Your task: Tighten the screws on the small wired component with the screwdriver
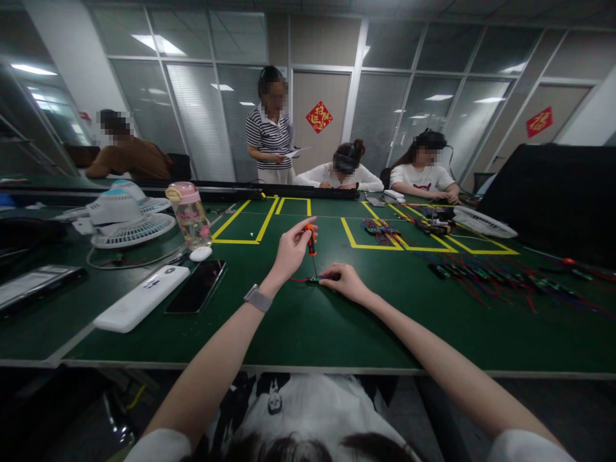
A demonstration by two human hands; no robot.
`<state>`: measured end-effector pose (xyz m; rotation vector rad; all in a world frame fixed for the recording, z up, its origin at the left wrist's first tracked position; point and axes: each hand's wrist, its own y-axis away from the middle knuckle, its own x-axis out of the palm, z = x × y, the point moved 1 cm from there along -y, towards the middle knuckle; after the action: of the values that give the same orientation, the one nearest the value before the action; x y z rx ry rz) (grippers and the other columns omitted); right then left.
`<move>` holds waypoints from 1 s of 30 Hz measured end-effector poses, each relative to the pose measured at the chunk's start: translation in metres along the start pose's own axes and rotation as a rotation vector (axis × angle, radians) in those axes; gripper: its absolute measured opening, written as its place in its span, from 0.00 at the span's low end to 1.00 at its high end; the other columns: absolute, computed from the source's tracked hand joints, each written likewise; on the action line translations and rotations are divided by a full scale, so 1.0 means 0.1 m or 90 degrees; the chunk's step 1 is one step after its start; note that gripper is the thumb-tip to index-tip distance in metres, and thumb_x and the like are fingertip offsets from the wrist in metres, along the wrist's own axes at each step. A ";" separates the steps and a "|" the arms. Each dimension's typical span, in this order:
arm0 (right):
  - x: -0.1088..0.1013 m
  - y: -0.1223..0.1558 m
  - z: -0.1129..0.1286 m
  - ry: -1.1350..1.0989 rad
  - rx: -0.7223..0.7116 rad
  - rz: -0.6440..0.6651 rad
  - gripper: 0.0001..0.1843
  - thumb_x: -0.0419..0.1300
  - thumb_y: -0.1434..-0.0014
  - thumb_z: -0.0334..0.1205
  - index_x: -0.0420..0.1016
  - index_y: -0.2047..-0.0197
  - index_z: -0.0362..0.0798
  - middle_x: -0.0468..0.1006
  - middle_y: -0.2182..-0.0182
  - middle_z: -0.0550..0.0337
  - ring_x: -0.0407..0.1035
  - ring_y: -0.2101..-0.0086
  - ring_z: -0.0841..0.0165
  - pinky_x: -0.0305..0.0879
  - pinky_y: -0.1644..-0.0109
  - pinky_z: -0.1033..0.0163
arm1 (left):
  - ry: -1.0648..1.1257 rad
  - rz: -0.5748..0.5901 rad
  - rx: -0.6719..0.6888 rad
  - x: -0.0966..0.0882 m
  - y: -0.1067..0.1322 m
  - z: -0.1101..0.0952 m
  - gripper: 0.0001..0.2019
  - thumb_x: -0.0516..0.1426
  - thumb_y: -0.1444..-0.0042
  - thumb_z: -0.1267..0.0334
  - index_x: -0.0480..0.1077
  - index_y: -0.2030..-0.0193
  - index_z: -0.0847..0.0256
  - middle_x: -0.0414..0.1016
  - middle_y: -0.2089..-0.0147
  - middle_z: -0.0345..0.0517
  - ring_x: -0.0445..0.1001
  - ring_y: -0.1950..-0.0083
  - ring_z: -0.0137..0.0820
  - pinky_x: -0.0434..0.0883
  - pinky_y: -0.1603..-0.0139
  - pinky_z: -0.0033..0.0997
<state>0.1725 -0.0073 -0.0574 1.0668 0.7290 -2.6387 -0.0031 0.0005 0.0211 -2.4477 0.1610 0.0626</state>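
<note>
Head view: a dark green tabletop (308, 327) fills the middle, marked with rectangles of yellow tape (266, 221) towards twelve o'clock. Near its centre the left hand (289, 253), with a watch (257, 298) on its wrist, has its fingers closed round the orange handle of a small screwdriver (312, 239). The screwdriver stands nearly upright with its tip down on a small black part (315, 280). The right hand (347, 282) lies just beside it at three o'clock, its fingers pinching that part against the tabletop. A thin red wire (298, 280) runs from the part towards nine o'clock.

At nine o'clock from the hands lie a dark phone (197, 285) and a white power bank (142, 298). At ten o'clock stand a pink-capped bottle (190, 215) and a white fan (128, 218). At three o'clock a spread of red wires and small parts (481, 273) covers the tabletop.

Across the tabletop, at twelve o'clock, two people sit bent over their work, one stands holding paper, and another sits at ten o'clock. Behind them run glass walls with blinds, a red paper ornament (319, 117) on a panel, and ceiling lights above
</note>
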 end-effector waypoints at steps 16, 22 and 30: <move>0.01 -0.01 -0.03 0.002 0.006 0.001 0.08 0.65 0.48 0.40 0.82 0.65 0.45 0.76 0.71 0.57 0.68 0.71 0.70 0.63 0.67 0.66 | -0.017 -0.013 0.022 -0.01 0.00 0.02 0.13 0.58 0.44 0.61 0.73 0.52 0.61 0.75 0.60 0.46 0.74 0.61 0.30 0.73 0.58 0.30; 0.02 -0.01 -0.04 -0.003 0.009 0.003 0.09 0.65 0.48 0.40 0.82 0.65 0.45 0.76 0.70 0.57 0.68 0.71 0.70 0.62 0.67 0.66 | -0.242 -0.090 0.102 -0.02 0.05 -0.01 0.13 0.52 0.39 0.64 0.71 0.49 0.59 0.71 0.52 0.49 0.71 0.51 0.33 0.68 0.46 0.36; 0.01 0.00 -0.03 0.000 0.007 0.010 0.09 0.64 0.47 0.41 0.81 0.65 0.45 0.76 0.70 0.57 0.68 0.70 0.70 0.63 0.65 0.65 | -0.006 -0.004 -0.007 -0.05 -0.04 0.08 0.14 0.55 0.43 0.64 0.71 0.50 0.60 0.75 0.57 0.46 0.75 0.61 0.29 0.73 0.55 0.32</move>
<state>0.1733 -0.0052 -0.0600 1.0719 0.7048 -2.6325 -0.0071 0.0085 0.0179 -2.4587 0.1492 0.0731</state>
